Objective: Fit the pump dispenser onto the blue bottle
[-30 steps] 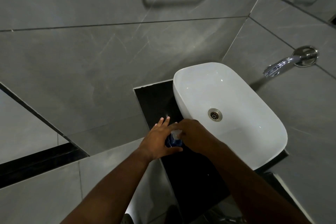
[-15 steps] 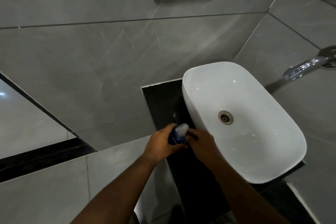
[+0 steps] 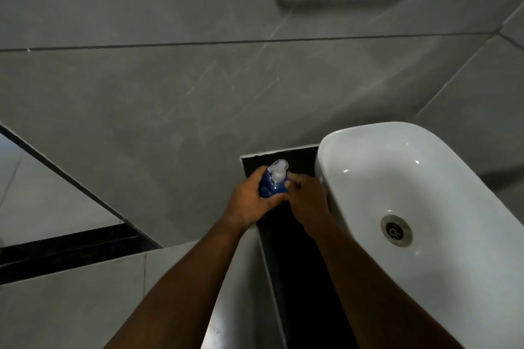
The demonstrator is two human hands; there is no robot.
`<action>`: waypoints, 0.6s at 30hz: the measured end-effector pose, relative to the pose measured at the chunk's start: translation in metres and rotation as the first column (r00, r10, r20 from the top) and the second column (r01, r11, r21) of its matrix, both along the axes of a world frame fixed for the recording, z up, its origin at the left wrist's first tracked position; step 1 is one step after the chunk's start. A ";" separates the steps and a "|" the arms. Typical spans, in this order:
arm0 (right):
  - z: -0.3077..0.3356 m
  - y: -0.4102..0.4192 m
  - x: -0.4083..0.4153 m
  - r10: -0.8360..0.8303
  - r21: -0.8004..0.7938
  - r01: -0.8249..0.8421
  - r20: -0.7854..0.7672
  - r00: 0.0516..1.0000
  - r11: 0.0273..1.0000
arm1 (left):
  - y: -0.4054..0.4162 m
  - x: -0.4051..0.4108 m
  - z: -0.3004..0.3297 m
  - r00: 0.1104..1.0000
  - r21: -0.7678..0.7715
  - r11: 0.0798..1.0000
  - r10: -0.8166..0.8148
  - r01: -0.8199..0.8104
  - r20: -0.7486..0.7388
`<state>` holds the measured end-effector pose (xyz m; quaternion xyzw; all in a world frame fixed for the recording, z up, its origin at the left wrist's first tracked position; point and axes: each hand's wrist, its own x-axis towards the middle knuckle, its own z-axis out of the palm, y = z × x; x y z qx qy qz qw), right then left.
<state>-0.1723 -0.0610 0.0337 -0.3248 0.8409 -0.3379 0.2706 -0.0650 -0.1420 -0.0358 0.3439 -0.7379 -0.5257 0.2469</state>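
The left hand (image 3: 249, 198) is closed around the body of the small blue plastic bottle (image 3: 270, 187), which it holds between both hands over the black glossy counter (image 3: 297, 249). The white plastic pump dispenser (image 3: 277, 170) sits on top of the bottle, above the fingers. The right hand (image 3: 307, 201) pinches the bottle's neck just under the pump. Right of this hand is the white oval ceramic basin (image 3: 425, 178).
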 end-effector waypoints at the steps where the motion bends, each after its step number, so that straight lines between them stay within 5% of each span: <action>1: -0.001 -0.011 -0.003 0.011 -0.011 -0.012 -0.030 0.999 1.000 | -0.011 -0.003 -0.003 1.000 0.002 1.000 0.016 -0.016 -0.009; 10: -0.004 -0.069 -0.017 0.049 -0.047 -0.056 -0.131 0.990 0.997 | -0.071 -0.020 -0.013 0.998 0.031 0.999 0.041 -0.040 -0.057; 16: 0.008 -0.079 -0.017 0.058 -0.033 -0.063 -0.146 0.988 0.997 | -0.082 -0.020 0.009 0.985 -0.037 0.999 0.021 -0.015 0.171; 18: 0.029 -0.078 -0.017 -0.012 -0.218 -0.023 -0.158 0.987 0.976 | -0.080 -0.014 0.020 0.959 -0.084 0.996 0.044 -0.021 0.279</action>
